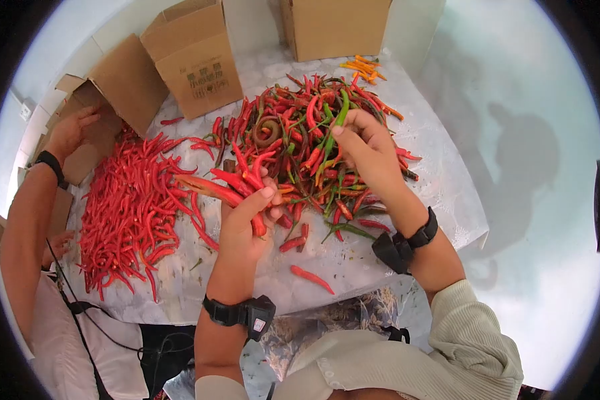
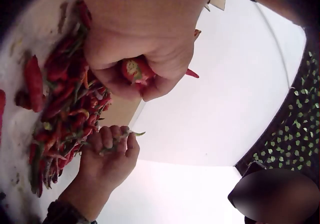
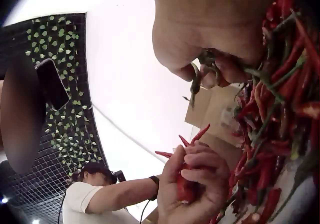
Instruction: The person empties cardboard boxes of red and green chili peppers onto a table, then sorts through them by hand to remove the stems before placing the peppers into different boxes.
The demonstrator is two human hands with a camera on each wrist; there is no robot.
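Note:
Several red chili peppers (image 1: 228, 181) are gripped in the left hand (image 1: 250, 213), their pointed ends fanning out past the fingers. The cut or stem end of one red chili (image 2: 134, 70) shows inside the curled fingers in the left wrist view. Over the mixed heap, the right hand (image 1: 367, 150) pinches a slender green chili pepper (image 1: 342, 108). More greenish bits (image 3: 206, 59) show among its curled fingers in the right wrist view. Beneath and beyond both hands lies the mixed heap (image 1: 293, 127) of red, dark and green chilies with stems.
A second heap of bright red chilies (image 1: 130, 213) spreads at the left. Another person's hand (image 1: 73, 133) reaches toward an open carton (image 1: 117, 87) there. More cartons (image 1: 200, 80) line the back, near orange chilies (image 1: 363, 68). One loose red chili (image 1: 311, 279) lies near the table's front edge.

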